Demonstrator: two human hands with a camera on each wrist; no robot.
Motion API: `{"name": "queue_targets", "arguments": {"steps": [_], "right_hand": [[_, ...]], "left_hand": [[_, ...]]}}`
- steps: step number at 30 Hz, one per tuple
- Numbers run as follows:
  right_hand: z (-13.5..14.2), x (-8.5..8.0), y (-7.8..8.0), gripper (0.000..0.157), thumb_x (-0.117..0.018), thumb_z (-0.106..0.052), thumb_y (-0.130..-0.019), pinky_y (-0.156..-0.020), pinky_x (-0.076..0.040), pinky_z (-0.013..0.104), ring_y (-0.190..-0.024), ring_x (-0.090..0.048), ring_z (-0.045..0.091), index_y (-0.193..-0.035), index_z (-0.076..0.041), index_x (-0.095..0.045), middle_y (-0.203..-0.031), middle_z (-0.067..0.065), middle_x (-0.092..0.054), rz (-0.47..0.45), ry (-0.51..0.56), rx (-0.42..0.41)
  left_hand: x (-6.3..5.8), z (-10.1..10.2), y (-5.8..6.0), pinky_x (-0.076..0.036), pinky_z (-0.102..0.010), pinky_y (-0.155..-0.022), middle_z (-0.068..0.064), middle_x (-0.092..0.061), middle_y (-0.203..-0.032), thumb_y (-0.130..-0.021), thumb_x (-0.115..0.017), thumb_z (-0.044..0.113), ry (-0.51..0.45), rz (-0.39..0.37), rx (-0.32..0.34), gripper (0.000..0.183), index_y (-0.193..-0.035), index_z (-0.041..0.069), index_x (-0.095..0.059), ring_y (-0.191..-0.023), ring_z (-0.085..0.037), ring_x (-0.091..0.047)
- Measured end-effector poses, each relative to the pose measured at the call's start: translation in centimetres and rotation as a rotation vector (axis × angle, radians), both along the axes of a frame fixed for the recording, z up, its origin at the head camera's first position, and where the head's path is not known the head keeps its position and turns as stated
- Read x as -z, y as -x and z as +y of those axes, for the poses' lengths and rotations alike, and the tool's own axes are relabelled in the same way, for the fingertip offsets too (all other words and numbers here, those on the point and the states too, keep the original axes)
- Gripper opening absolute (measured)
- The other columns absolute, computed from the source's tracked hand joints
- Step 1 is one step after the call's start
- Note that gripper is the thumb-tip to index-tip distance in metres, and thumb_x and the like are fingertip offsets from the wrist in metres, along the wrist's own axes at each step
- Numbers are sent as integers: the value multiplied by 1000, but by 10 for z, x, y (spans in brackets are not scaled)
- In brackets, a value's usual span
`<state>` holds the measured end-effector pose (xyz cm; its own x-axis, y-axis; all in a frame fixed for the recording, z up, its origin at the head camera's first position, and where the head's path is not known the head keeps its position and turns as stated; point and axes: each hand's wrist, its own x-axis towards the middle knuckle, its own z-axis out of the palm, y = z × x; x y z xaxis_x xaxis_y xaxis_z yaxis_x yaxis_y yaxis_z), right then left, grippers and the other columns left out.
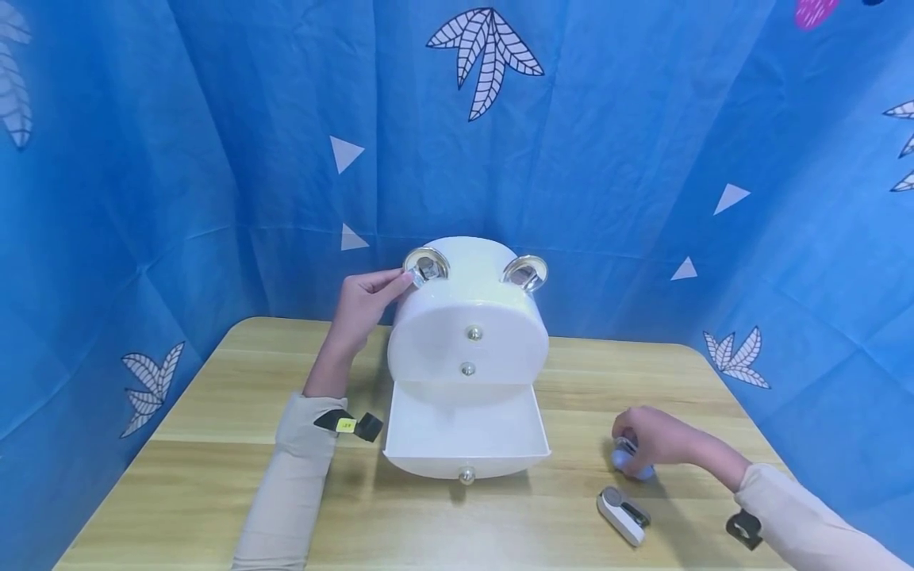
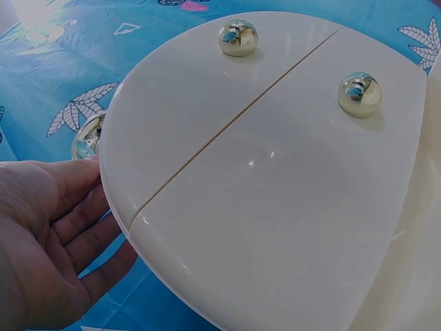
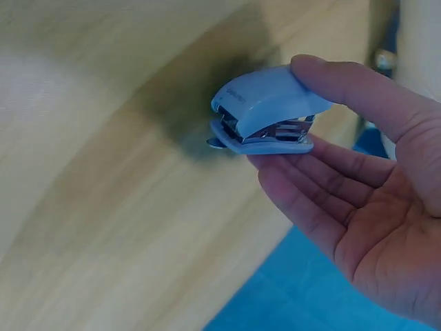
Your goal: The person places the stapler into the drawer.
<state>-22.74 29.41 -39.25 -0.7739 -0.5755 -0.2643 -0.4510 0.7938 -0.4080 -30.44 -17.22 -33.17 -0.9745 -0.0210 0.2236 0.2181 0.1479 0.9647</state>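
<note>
A white drawer box [image 1: 467,317] with shiny gold-rimmed ears stands at the table's centre, its bottom drawer [image 1: 457,428] pulled out and bare inside. My left hand [image 1: 364,305] pinches the edge of its left ear [image 1: 428,266]; in the left wrist view the other fingers [image 2: 86,224] lie by the box's side, some tips hidden. On the right, my right hand [image 1: 653,436] holds a small light-blue stapler [image 3: 269,107] between thumb and fingers, the thumb on its top cover. A white and grey stapler [image 1: 623,515] lies on the table just in front of that hand.
The wooden table [image 1: 236,396] carries everything. Blue curtain [image 1: 286,159] with leaf prints surrounds its back and sides. Round metallic knobs [image 1: 467,369] stick out of the box's front, and the open drawer juts toward me.
</note>
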Motion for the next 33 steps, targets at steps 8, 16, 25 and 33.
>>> {"name": "queue_targets", "arguments": {"steps": [8,16,25,33], "right_hand": [[-19,-39,6,43,-87,-15,-77,-72,-59,28,-85,-68,8,-114,1,-70,-99,0,-74,31,113,-15],[-53,-79,4,46,-84,-19,-82,-82,-62,38,-96,-69,15,-123,-3,-69,-105,-3,-74,124,131,-12],[-91,-98,-6,48,-84,-15,-83,-83,-62,36,-99,-68,16,-127,-8,-68,-114,1,-74,198,145,-90],[-114,-84,-4,46,-80,-5,-85,-78,-60,28,-89,-60,10,-129,0,-66,-111,4,-70,225,161,-235]], "left_hand": [[2,0,-1,-52,-45,-108,-11,-74,-124,-93,-72,49,14,-24,-8,49,-126,13,-73,-115,-24,-67],[2,-1,0,-53,-46,-108,-11,-74,-123,-93,-72,48,11,-11,-8,48,-126,13,-74,-113,-24,-67],[1,-1,0,-54,-46,-106,-12,-74,-123,-94,-72,46,12,-4,2,46,-126,12,-73,-113,-24,-67],[2,-1,1,-53,-47,-106,-12,-73,-125,-94,-72,45,4,-7,4,47,-127,12,-73,-115,-25,-67]]}}
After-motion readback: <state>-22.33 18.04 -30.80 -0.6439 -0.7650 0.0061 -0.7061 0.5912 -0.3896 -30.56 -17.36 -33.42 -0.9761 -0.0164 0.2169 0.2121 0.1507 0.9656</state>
